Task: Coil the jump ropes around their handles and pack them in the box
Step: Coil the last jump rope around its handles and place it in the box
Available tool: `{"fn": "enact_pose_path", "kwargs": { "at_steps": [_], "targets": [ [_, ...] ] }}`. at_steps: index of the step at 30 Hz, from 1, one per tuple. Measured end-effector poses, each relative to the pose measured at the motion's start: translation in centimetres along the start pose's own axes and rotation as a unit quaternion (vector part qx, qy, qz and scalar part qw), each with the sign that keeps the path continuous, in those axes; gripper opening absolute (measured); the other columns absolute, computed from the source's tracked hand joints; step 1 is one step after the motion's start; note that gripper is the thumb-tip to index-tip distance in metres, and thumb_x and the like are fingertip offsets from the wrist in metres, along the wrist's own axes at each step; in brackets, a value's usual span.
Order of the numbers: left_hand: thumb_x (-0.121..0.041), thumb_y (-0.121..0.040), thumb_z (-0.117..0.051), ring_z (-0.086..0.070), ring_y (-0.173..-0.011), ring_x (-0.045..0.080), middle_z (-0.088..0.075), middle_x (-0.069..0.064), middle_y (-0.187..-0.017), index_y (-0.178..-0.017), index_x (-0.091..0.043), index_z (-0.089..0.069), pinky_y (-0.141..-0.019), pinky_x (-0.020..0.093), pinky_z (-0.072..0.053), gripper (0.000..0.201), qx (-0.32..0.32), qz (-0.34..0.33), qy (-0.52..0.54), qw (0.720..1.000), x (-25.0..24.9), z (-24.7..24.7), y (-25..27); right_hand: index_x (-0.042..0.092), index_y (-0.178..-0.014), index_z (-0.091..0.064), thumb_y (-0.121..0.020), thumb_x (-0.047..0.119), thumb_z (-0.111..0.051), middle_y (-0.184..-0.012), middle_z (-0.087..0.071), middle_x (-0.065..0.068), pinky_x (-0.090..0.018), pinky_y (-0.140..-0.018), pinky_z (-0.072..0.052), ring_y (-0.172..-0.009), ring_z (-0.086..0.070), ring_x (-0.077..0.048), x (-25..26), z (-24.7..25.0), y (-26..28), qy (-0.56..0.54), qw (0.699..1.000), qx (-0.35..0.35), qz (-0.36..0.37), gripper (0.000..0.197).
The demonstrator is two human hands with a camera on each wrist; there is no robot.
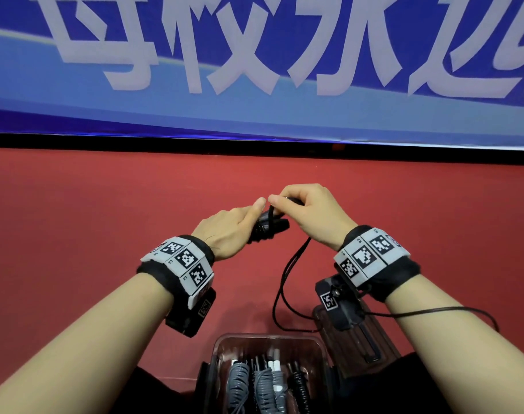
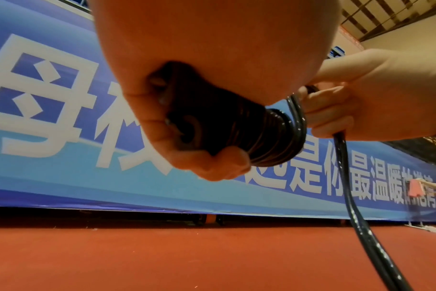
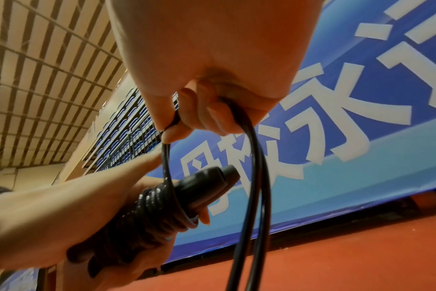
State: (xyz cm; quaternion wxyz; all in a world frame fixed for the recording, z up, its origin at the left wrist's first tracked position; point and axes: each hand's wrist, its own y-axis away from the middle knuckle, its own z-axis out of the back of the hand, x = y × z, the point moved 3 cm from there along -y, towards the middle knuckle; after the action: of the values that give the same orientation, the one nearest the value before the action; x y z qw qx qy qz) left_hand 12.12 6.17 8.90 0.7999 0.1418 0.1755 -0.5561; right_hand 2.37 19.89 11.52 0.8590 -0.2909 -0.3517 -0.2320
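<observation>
The left hand (image 1: 228,227) grips the black handles (image 3: 207,185), their long axis pointing toward the right hand (image 1: 310,215), which pinches the doubled rope (image 3: 255,177) just above them, over the red floor (image 1: 90,234) beyond the box (image 1: 222,345).

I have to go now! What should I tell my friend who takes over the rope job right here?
Left hand: grips the black handles, with rope already coiled around them.
Right hand: pinches the doubled black rope and leads it to the coil.
The loose rope tail hangs down to the red floor.
The clear box sits below, near the person, and holds coiled ropes, grey and black.
Done: several ropes packed; this one partly wound.
Left: wind the tail, then put the bundle in the box.
</observation>
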Motion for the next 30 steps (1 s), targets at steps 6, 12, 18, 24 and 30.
{"fn": "enact_pose_path", "kwargs": {
  "at_steps": [6, 12, 18, 24, 30],
  "targets": [
    [-0.089, -0.076, -0.029, -0.060, -0.072, 0.015, -0.064, -0.009, -0.077, -0.102, -0.039, -0.055, -0.071, 0.035, -0.048, 0.062, 0.018, -0.060, -0.086, 0.994, -0.9, -0.2, 0.5, 0.020, -0.066, -0.069, -0.092, 0.033, -0.064, -0.067, -0.069, 0.000, -0.030, -0.075, -0.052, -0.066, -0.063, -0.008, -0.7, 0.2, 0.0, -0.052, 0.997, 0.052, -0.035, 0.029],
    [-0.074, -0.086, -0.041, -0.052, -0.067, 0.017, -0.054, -0.009, -0.068, -0.123, -0.044, -0.047, -0.065, 0.032, -0.037, 0.048, 0.036, -0.114, -0.126, 0.985, -2.1, -0.4, 1.2, 0.019, -0.073, -0.076, -0.087, 0.036, -0.069, -0.073, -0.072, -0.005, -0.034, -0.076, -0.051, -0.068, -0.061, -0.008, -1.3, 0.6, 0.1, -0.032, 0.993, 0.101, -0.056, 0.024],
    [-0.072, -0.082, -0.046, -0.059, -0.067, 0.019, -0.065, -0.002, -0.077, -0.104, -0.038, -0.046, -0.066, 0.039, -0.049, 0.040, 0.018, -0.138, -0.017, 0.990, -2.2, -0.2, 1.0, 0.014, -0.076, -0.063, -0.089, 0.034, -0.066, -0.060, -0.042, -0.001, -0.020, -0.046, -0.023, -0.049, -0.032, -0.008, -2.6, 1.7, 0.1, -0.163, 0.969, 0.114, -0.148, 0.024],
    [-0.064, -0.077, -0.052, -0.053, -0.059, 0.021, -0.068, 0.002, -0.085, -0.120, -0.036, -0.049, -0.049, 0.033, -0.046, 0.051, 0.038, -0.146, 0.272, 0.950, -3.0, -0.9, 0.6, 0.018, -0.078, -0.058, -0.100, 0.025, -0.051, -0.059, -0.033, -0.001, -0.022, -0.044, -0.019, -0.050, -0.024, -0.010, -3.3, 0.1, 0.1, -0.274, 0.936, 0.083, -0.202, 0.024],
    [-0.053, -0.092, -0.054, -0.052, -0.055, 0.019, -0.059, 0.000, -0.073, -0.131, -0.039, -0.043, -0.050, 0.027, -0.044, 0.043, -0.025, -0.135, 0.303, 0.943, -2.2, -0.4, -0.1, 0.014, -0.072, -0.051, -0.090, -0.002, -0.035, -0.051, -0.038, 0.003, -0.020, -0.044, -0.021, -0.044, -0.026, -0.010, -2.2, -1.2, -0.1, -0.177, 0.963, 0.027, -0.201, 0.029]
  ]
}}
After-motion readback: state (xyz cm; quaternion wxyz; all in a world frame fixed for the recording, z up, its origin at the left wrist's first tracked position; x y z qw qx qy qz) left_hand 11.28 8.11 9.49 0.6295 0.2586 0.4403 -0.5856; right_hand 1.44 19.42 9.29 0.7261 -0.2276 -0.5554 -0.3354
